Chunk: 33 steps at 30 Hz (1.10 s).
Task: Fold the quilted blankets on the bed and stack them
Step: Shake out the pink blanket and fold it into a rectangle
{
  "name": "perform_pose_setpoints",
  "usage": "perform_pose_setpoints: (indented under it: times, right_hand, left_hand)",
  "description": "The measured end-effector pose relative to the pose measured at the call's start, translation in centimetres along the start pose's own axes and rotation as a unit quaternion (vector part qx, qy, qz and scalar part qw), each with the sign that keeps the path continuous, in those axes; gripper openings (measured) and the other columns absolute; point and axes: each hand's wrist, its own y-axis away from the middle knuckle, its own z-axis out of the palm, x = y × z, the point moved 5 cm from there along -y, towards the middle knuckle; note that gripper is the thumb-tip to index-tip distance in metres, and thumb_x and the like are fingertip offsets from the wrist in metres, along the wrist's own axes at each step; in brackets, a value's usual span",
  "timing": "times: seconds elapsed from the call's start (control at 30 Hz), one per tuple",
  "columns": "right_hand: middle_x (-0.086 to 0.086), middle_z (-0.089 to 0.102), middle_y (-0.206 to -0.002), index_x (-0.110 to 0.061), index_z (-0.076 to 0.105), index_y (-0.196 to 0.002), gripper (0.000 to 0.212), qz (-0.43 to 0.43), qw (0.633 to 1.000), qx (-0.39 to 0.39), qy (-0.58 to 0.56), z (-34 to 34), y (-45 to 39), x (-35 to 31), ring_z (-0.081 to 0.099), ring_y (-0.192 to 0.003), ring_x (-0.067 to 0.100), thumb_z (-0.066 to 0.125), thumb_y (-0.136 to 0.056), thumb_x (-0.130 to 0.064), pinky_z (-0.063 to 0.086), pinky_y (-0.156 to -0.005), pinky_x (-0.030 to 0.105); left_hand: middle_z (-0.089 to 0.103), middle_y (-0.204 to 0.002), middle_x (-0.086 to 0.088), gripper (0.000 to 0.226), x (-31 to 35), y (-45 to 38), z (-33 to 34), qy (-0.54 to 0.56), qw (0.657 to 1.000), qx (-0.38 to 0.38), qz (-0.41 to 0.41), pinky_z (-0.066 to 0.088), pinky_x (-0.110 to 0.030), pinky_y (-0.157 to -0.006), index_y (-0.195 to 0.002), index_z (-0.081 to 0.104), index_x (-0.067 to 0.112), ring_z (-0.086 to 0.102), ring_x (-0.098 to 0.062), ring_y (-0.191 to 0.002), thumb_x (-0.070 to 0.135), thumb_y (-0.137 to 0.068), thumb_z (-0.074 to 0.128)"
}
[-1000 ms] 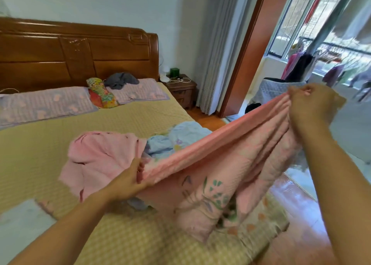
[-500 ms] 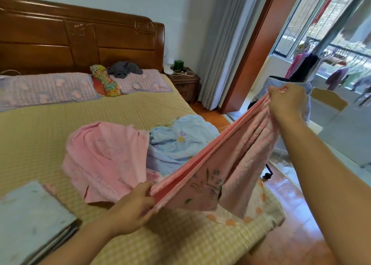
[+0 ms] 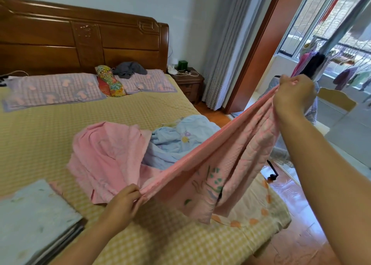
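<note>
Pink quilted cotton fills the middle of the head view: the pink blanket (image 3: 216, 164) is stretched as a taut band above the bed (image 3: 50, 136), its lower part sagging in soft folds toward the near right corner of the bed. The left hand (image 3: 122, 202) pinches one end of the top edge low over the bed, fingers curled tight on the cloth. The right hand (image 3: 294, 93) grips the other end, bunched in a closed fist, held high and out past the right side of the bed.

The blanket looks light and limp; it drapes rather than holds shape, so it will likely need tension between both hands to fold cleanly. The bound top edge and its corners seem the best places to hold, since the quilted weave gives the fingers purchase.

Another pink blanket (image 3: 106, 156) lies crumpled mid-bed, touching a light blue blanket (image 3: 178, 142) heaped nearer the right side. A folded pale blanket (image 3: 30, 214) sits at the near left corner of the bed, probably the stack's base. Pillows (image 3: 54, 90) lie at the head of the bed.
</note>
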Motion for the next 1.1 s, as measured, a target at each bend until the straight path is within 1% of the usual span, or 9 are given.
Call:
perform_pose_setpoints:
  times: [0.1, 0.17, 0.33, 0.47, 0.57, 0.67, 0.87, 0.97, 1.1]
  right_hand:
    - [-0.005, 0.048, -0.08, -0.012, 0.07, -0.103, 0.029, 0.027, 0.999, -0.021, -0.006, 0.9, 0.5, -0.1, 0.054, -0.095, 0.025, 0.055, -0.097, -0.036, 0.045, -0.087, 0.037]
    - [0.0, 0.059, -0.083, -0.012, 0.07, -0.096, 0.031, 0.024, 0.998, -0.044, -0.029, 2.3, 0.9, 0.5, 0.06, -0.092, 0.026, 0.054, -0.092, -0.039, 0.046, -0.08, 0.037]
    - [0.008, 0.066, -0.107, -0.015, 0.066, -0.098, 0.025, 0.028, 0.989, -0.143, 0.035, 6.8, 3.9, 4.0, 0.057, -0.091, 0.028, 0.055, -0.098, -0.038, 0.037, -0.074, 0.034]
    - [0.019, 0.067, -0.104, -0.009, 0.069, -0.094, 0.033, -0.017, 0.97, -0.238, 0.043, 9.6, 4.5, 2.4, 0.06, -0.095, 0.04, 0.057, -0.097, -0.04, 0.045, -0.078, 0.04]
    - [0.026, 0.066, -0.113, -0.008, 0.072, -0.102, 0.034, -0.068, 0.968, -0.24, -0.029, 10.1, 2.4, -4.5, 0.059, -0.107, 0.046, 0.058, -0.096, -0.039, 0.047, -0.089, 0.045]
    - [0.031, 0.066, -0.109, -0.001, 0.072, -0.099, 0.035, -0.13, 0.963, -0.222, -0.086, 9.7, -0.3, -10.3, 0.06, -0.106, 0.049, 0.058, -0.098, -0.034, 0.047, -0.091, 0.047]
    - [0.026, 0.068, -0.113, -0.004, 0.073, -0.103, 0.034, -0.129, 0.953, -0.227, -0.155, 10.1, -2.7, -13.3, 0.06, -0.107, 0.048, 0.058, -0.098, -0.035, 0.048, -0.091, 0.047]
    - [0.026, 0.067, -0.115, -0.003, 0.072, -0.108, 0.037, -0.097, 0.953, -0.215, -0.191, 9.5, -3.5, -13.4, 0.061, -0.108, 0.046, 0.057, -0.099, -0.035, 0.048, -0.094, 0.047]
    - [0.022, 0.07, -0.111, -0.005, 0.074, -0.102, 0.038, -0.093, 0.935, -0.274, -0.207, 10.5, -3.2, -11.1, 0.063, -0.106, 0.042, 0.06, -0.095, -0.039, 0.049, -0.097, 0.046]
  left_hand:
    - [0.045, -0.094, 0.017, 0.039, -1.3, 1.1, 1.4, -0.034, 0.997, -0.068, -0.006, 0.046, -0.028, -0.072, -0.084, 0.059, 0.026, 0.053, -0.003, -0.084, 0.054, -0.102, 0.039]
    - [0.044, -0.09, 0.017, 0.03, -1.7, 1.9, 2.4, -0.032, 0.994, -0.098, -0.03, 0.046, -0.032, -0.071, -0.082, 0.051, 0.029, 0.051, -0.004, -0.082, 0.047, -0.103, 0.041]
    - [0.055, -0.067, 0.004, 0.04, -6.6, 2.4, -2.1, 0.04, 0.958, -0.08, -0.273, 0.037, -0.038, -0.066, -0.063, 0.051, 0.019, 0.056, -0.026, -0.075, 0.023, -0.103, 0.057]
    - [0.069, -0.081, -0.019, 0.03, -8.3, -7.9, -23.9, -0.118, 0.932, 0.043, -0.339, 0.047, -0.042, -0.076, -0.07, 0.064, 0.01, 0.066, -0.038, -0.088, 0.016, -0.098, 0.056]
    - [0.062, -0.078, -0.014, 0.025, 0.0, -15.2, -42.0, -0.161, 0.926, 0.203, -0.273, 0.045, -0.039, -0.07, -0.073, 0.063, 0.006, 0.059, -0.031, -0.081, 0.015, -0.095, 0.056]
    - [0.045, -0.065, -0.003, 0.035, 8.2, -16.6, -50.1, -0.171, 0.926, 0.249, -0.227, 0.033, -0.032, -0.057, -0.064, 0.051, 0.012, 0.044, -0.02, -0.066, 0.017, -0.098, 0.057]
    - [0.065, -0.084, 0.0, 0.024, 10.6, -8.2, -47.4, -0.247, 0.914, 0.097, -0.307, 0.043, -0.032, -0.07, -0.08, 0.065, 0.018, 0.06, -0.024, -0.085, 0.017, -0.101, 0.055]
    - [0.066, -0.083, -0.001, 0.024, 12.9, -6.5, -45.2, -0.128, 0.933, 0.122, -0.314, 0.044, -0.031, -0.071, -0.077, 0.071, 0.02, 0.059, -0.018, -0.082, 0.024, -0.099, 0.063]
    - [0.072, -0.096, 0.001, 0.021, 14.3, -2.3, -35.0, -0.004, 0.936, -0.036, -0.351, 0.051, -0.036, -0.086, -0.081, 0.07, 0.015, 0.065, -0.02, -0.091, 0.03, -0.096, 0.068]
